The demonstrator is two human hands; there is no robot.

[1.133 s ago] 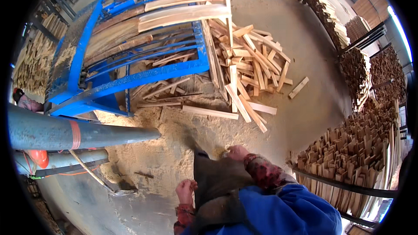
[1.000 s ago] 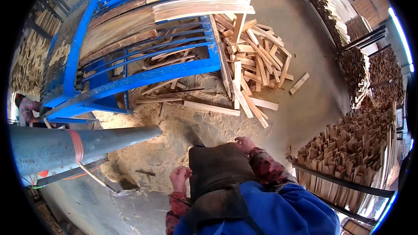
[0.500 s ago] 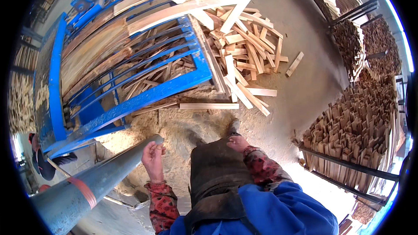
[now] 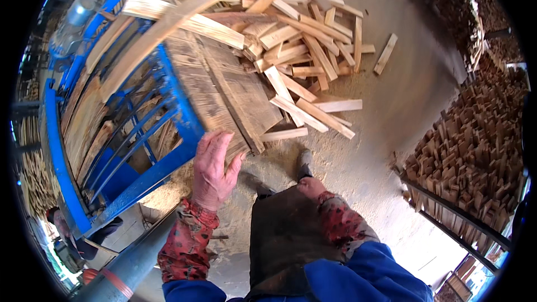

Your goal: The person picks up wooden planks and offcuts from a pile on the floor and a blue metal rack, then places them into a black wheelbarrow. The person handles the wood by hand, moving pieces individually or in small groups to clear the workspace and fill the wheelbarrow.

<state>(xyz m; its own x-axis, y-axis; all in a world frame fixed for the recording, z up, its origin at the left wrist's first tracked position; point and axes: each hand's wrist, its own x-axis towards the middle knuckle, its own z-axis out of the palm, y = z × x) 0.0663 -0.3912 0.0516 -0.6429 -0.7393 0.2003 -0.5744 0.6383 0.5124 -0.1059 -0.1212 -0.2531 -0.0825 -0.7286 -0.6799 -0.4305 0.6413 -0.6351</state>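
Observation:
My left hand (image 4: 215,166) is stretched forward with fingers apart and nothing in it. It is beside the near corner of the blue metal frame (image 4: 184,109) and the brown wooden panel (image 4: 224,84); whether the fingertips touch the panel's edge I cannot tell. My right hand (image 4: 311,188) is curled into a fist at the upper right edge of my dark apron (image 4: 285,229). The inside of that fist is hidden. Long pale boards (image 4: 173,22) lie slanting over the frame's bars, rough bark-edged planks (image 4: 84,128) beside them.
Beyond the panel, cut wood pieces (image 4: 313,39) lie heaped on the floor, one loose piece (image 4: 385,54) apart. A rack of stacked wood (image 4: 464,156) stands on the right. A grey pipe (image 4: 134,257) runs along lower left, near another person (image 4: 84,235).
My left hand has moved forward from above the pipe, and its fingers have spread. The view has shifted, with the frame farther left; the panel now shows its broad face. My right hand stays by the apron.

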